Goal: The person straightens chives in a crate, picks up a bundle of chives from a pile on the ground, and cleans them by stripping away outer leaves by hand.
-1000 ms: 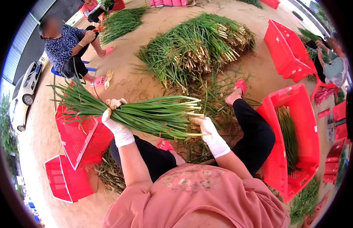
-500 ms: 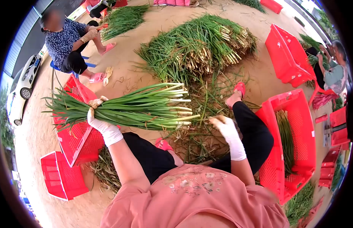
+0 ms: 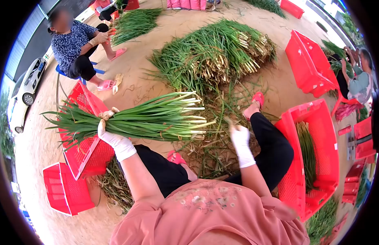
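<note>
My left hand (image 3: pixel 110 132), in a pale glove, is closed round a thick bunch of green onions (image 3: pixel 152 118). The bunch lies almost level in front of me, leaves to the left and pale root ends to the right. To the right of those ends is my right hand (image 3: pixel 239 136), gloved and raised above the littered ground. Its fingers are smeared by motion, so whether they grip anything is unclear. Ahead sits a large heap of green onions (image 3: pixel 214 53), many pale ends facing me.
At my right stands a red crate (image 3: pixel 330 143) holding a bundle of greens (image 3: pixel 305 151). Another red crate (image 3: pixel 305 57) is beyond it. Red crates (image 3: pixel 85 159) also stand at my left. A seated person (image 3: pixel 73 45) handles greens at upper left; another person (image 3: pixel 361 81) sits far right.
My right hand has moved slightly left and turned its fingers upward, blurring. The bunch in my left hand has shifted only slightly.
</note>
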A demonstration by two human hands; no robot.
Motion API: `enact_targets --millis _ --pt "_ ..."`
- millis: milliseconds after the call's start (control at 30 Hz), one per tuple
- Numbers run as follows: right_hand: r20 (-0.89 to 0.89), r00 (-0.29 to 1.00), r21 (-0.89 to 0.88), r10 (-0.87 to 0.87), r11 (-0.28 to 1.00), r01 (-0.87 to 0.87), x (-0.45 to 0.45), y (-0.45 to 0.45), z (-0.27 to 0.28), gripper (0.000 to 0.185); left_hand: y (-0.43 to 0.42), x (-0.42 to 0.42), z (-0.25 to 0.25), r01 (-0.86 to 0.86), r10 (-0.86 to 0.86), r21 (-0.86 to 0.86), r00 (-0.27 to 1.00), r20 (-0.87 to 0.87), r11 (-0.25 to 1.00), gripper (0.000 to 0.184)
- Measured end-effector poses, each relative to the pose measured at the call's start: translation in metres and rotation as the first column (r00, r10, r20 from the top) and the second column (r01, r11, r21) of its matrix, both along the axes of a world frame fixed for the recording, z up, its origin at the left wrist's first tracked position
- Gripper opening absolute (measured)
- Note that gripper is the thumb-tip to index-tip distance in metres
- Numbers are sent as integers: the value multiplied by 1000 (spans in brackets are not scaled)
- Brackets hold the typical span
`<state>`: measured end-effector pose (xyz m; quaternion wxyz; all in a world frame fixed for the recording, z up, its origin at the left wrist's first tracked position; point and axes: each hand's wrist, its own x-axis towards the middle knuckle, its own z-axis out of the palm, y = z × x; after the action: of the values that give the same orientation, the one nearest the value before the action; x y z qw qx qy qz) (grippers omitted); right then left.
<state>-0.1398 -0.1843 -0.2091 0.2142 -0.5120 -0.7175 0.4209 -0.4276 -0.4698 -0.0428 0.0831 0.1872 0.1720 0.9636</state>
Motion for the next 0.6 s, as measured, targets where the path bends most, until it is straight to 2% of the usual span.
enact_targets --millis 33,100,133,167,200,233,267,333,367,433,533,567,600 --pt "-15 993 -147 -113 983 110 22 16 -8 22 -4 -5 -2 -4 4 3 1000 0 1000 16" --pt "-200 970 -68 -137 990 126 53 31 -21 20 -8 -9 -5 -62 61 -53 998 -13 997 15" --pt "-196 971 -71 -137 990 125 55 29 -24 20 -8 -9 -4 -41 41 -18 999 -9 999 14" --pt "-160 987 291 -25 954 71 54 27 -27 19 -8 -10 -5 -40 40 -19 999 -9 999 14" --pt "-88 994 613 65 790 2 49 20 -15 19 -6 -12 -7 -34 34 -15 999 3 999 13" --pt "-263 958 79 116 992 -99 37 -2 35 18 -3 -13 -8 -27 27 -10 1000 15 1000 12" --pt "-341 913 -82 224 960 -266 28 -11 54 20 0 -13 -9 -12 12 -7 1000 8 1000 11" --pt "-437 858 -179 269 909 -376 3 -36 82 25 8 -8 -6 -21 22 -17 999 33 1000 10" --pt "-425 840 -143 336 892 -429 -7 -45 94 28 12 -5 -4 -36 38 -30 998 59 999 10" --pt "-308 826 77 472 878 -473 -29 -59 110 35 21 1 1 -19 21 -33 997 70 999 7" --pt "-224 836 379 501 835 -398 -58 -78 117 40 33 12 10 -43 47 -39 994 95 998 5" --pt "-284 829 345 482 858 -381 -65 -84 119 40 36 14 11 -68 75 -61 990 116 996 5" --pt "-323 798 416 508 834 -362 -71 -85 121 33 38 17 12 -92 103 -85 985 139 992 4"
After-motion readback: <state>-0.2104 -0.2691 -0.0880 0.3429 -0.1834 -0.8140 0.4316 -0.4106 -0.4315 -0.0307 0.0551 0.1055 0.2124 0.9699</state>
